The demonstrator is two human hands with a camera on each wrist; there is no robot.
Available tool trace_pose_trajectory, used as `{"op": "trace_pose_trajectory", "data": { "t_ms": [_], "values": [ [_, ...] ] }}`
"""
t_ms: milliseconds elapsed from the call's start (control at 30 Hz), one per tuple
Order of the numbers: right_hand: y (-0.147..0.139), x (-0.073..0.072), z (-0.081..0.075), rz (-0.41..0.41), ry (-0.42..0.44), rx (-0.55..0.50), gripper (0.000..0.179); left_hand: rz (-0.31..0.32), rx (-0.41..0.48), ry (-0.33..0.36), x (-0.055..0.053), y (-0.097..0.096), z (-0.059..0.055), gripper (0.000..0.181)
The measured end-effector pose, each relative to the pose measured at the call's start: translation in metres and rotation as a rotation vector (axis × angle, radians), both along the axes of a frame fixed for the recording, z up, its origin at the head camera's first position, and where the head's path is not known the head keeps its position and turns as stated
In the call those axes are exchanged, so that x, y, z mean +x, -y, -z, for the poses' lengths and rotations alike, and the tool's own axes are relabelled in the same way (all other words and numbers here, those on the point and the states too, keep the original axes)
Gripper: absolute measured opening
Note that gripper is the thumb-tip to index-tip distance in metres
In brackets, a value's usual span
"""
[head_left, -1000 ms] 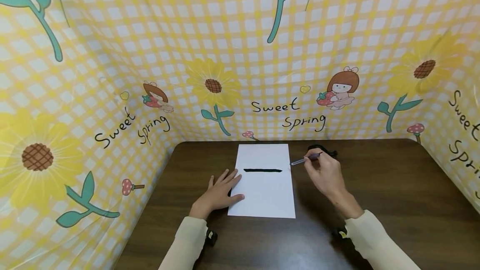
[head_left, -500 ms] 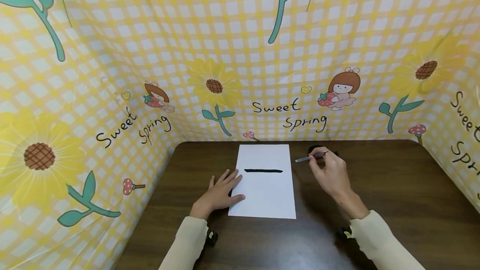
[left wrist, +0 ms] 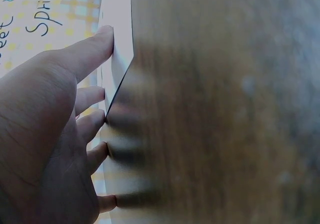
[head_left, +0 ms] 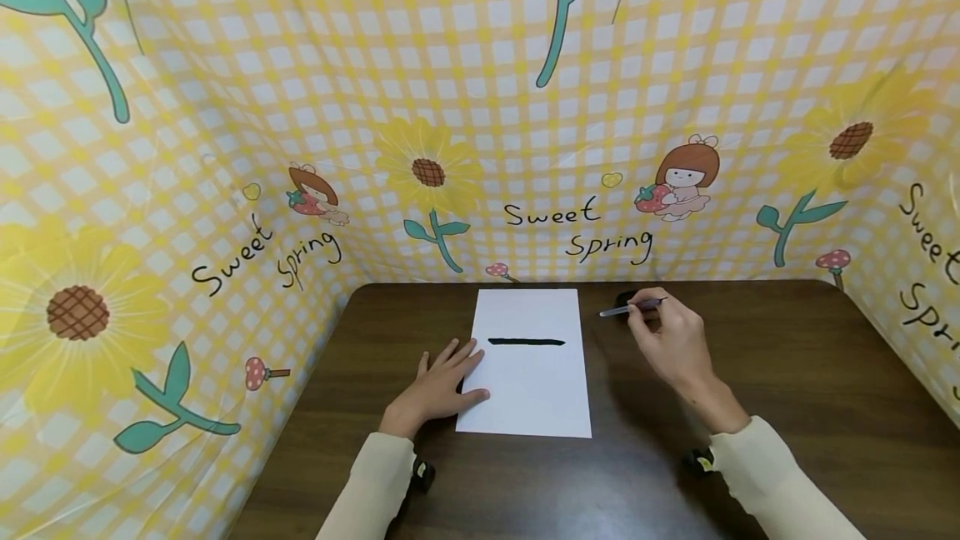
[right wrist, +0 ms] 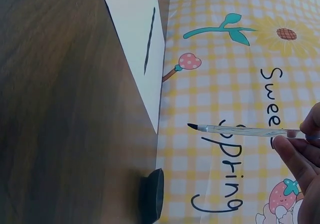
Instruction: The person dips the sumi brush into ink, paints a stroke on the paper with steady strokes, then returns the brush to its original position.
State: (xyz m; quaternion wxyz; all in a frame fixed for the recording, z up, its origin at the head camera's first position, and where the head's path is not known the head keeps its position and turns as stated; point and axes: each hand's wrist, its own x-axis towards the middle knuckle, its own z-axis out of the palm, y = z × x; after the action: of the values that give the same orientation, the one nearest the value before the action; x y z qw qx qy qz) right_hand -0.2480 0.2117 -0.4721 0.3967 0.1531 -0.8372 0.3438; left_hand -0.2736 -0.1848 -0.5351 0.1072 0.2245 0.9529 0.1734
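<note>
A white sheet of paper (head_left: 525, 398) lies on the table, with one thick black horizontal stroke (head_left: 527, 342) across its upper half. My left hand (head_left: 435, 392) rests with spread fingers on the paper's left edge; in the left wrist view the thumb and fingertips touch the sheet and table. Right of the sheet, my right hand (head_left: 675, 347) pinches a slim paintbrush (right wrist: 245, 130) between thumb and fingers. Its dark bristle tip points left, apart from the paper. Just behind the right hand sits a black dish-like object (right wrist: 152, 196), partly hidden by that hand in the head view.
The dark wooden table (head_left: 795, 373) meets a yellow checked cloth (head_left: 525, 132) with sunflowers and lettering, which stands like walls at the back and both sides. A black band or device (head_left: 699, 462) sits at each wrist beside the pale sleeves.
My right hand has moved to the right and slightly back with the paintbrush, away from the paper's right edge toward the black dish. The left hand and the sheet stay where they were.
</note>
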Motion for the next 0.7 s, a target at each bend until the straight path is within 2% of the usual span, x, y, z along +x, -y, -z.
{"op": "trace_pose_trajectory", "data": {
  "t_ms": [700],
  "values": [
    [-0.019, -0.002, -0.008, 0.044, -0.013, -0.008, 0.011, -0.001, -0.007, 0.001, 0.0, 0.0, 0.0, 0.08]
  ]
}}
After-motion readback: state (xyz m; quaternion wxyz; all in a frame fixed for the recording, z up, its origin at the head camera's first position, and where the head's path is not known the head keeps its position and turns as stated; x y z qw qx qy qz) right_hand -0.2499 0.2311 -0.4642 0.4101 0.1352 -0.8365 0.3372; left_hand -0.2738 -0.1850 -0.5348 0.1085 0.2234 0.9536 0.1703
